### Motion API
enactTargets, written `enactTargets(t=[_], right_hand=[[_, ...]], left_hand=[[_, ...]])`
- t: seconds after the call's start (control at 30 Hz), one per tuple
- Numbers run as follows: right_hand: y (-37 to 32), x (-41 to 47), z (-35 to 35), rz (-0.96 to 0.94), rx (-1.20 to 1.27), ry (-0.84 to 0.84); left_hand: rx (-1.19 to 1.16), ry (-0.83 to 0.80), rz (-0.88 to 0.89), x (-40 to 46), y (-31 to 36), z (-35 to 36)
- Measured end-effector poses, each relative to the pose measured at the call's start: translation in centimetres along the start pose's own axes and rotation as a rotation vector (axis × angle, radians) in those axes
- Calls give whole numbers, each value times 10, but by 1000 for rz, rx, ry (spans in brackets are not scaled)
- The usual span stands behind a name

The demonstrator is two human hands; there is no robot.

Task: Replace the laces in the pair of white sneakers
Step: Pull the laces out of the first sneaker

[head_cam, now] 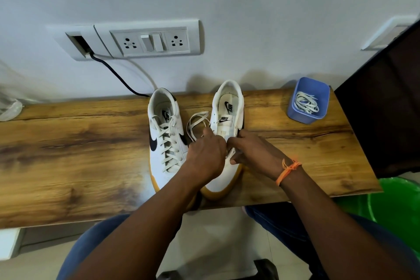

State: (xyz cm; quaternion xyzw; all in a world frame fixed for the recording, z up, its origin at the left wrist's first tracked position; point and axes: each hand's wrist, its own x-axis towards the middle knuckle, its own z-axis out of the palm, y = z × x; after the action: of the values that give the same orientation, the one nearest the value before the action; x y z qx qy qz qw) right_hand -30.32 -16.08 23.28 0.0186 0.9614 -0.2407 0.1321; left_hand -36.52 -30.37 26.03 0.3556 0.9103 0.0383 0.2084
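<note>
Two white sneakers with black swooshes and gum soles stand on the wooden table (pixel 68 154), toes toward me. The left sneaker (pixel 164 141) is fully laced. The right sneaker (pixel 227 116) has its upper eyelets bare. A loose white lace (pixel 196 121) loops on the table between the shoes. My left hand (pixel 205 154) lies over the right shoe's lower eyelets, its fingers curled and pinching the lace. My right hand (pixel 252 152) grips the shoe's right side, thumb pressing a lace end near the toe. The lower eyelets are hidden by both hands.
A blue plastic bin (pixel 318 118) holding coiled white laces stands at the table's back right. A wall socket panel (pixel 147 41) with a dark cable hangs behind. A dark panel (pixel 386 109) and a green bin (pixel 391 207) sit right of the table.
</note>
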Motion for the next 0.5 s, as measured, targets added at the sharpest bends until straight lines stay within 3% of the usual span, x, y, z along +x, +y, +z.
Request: enactTargets(t=[0.33, 0.5], right_hand=[[0, 3, -8, 45, 71, -49], [9, 0, -7, 51, 47, -71]], left_hand=[[-93, 58, 41, -4, 0, 1], [-250, 76, -189, 7, -40, -19]])
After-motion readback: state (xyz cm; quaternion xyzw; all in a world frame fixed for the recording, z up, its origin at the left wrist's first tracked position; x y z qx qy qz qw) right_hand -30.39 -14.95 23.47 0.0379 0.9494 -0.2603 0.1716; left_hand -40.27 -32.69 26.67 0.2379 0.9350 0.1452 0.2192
